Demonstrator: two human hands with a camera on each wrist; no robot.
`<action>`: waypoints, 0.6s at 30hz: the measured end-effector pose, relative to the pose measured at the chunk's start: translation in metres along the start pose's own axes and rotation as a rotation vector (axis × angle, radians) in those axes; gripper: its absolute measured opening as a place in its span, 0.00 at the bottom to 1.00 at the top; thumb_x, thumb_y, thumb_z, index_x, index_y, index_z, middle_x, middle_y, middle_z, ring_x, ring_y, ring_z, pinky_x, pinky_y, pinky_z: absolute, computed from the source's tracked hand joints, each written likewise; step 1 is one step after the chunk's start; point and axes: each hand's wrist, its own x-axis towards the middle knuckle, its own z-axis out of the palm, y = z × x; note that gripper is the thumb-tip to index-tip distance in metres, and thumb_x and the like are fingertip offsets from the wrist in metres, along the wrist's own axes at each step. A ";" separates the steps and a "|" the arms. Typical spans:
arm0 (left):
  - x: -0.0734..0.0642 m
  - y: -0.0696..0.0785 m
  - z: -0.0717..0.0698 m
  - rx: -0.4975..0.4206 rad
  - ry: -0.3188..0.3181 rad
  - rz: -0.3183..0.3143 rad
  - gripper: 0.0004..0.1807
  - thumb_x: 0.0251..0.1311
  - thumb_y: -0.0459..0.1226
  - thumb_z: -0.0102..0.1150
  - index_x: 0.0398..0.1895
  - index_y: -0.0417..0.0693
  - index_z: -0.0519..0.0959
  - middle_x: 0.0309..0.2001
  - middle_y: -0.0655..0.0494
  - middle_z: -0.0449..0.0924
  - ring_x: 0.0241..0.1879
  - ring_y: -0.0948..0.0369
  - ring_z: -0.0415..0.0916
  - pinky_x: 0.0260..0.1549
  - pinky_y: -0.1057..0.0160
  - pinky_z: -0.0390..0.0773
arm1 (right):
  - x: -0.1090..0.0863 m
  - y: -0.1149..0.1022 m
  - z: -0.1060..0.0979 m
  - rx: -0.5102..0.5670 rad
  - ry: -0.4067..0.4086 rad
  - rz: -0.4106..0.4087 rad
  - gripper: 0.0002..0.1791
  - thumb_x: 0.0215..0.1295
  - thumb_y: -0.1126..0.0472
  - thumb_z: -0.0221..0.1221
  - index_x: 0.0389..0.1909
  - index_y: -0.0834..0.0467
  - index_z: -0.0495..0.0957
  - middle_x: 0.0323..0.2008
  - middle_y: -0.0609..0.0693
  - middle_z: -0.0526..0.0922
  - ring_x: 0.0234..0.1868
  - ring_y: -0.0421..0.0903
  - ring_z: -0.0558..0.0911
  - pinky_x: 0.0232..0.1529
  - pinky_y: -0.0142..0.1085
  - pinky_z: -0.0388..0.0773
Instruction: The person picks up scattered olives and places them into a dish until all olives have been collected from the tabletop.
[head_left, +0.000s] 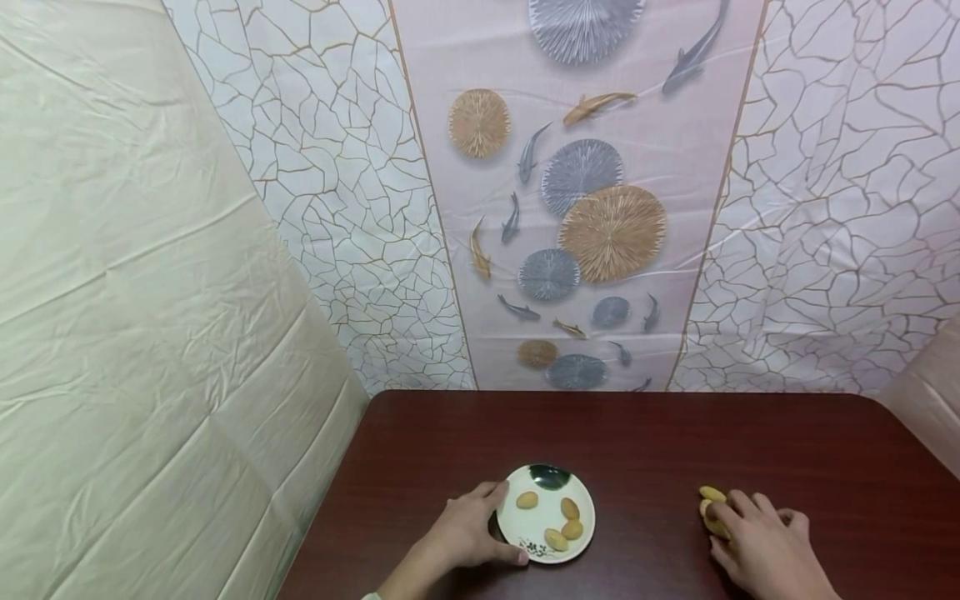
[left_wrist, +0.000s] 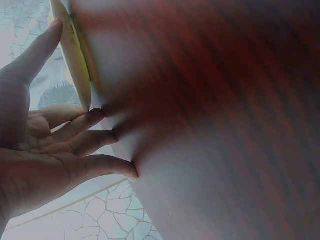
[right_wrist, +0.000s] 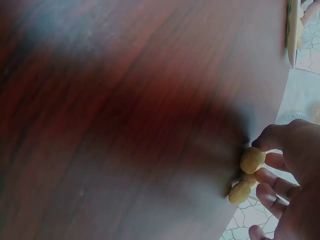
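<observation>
A small white plate (head_left: 538, 523) with a dark green patch and a painted floral sprig bears several yellow-brown oval pieces (head_left: 572, 530), like small fruits. Around its left rim my left hand (head_left: 470, 527) holds it, thumb at the near edge and index finger farther back. The other left fingertips (left_wrist: 135, 172) rest on the table in the left wrist view. Off to the right, my right hand (head_left: 767, 546) is over a small group of the same oval pieces (head_left: 712, 493). In the right wrist view, thumb and fingers pinch one oval piece (right_wrist: 252, 160), with others (right_wrist: 240, 192) beside it.
The dark red-brown wooden table (head_left: 637, 433) has rounded far corners. Behind it hangs a patterned cloth (head_left: 510, 317) with fish and round motifs. A pale creased cloth (head_left: 150, 333) stands along the left side.
</observation>
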 end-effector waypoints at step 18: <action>0.000 0.000 0.001 -0.007 -0.009 -0.008 0.65 0.49 0.63 0.86 0.86 0.47 0.66 0.80 0.47 0.73 0.78 0.39 0.73 0.75 0.22 0.67 | 0.001 0.001 0.005 -0.033 0.045 -0.028 0.18 0.49 0.55 0.84 0.38 0.48 0.86 0.40 0.47 0.82 0.44 0.52 0.80 0.41 0.66 0.78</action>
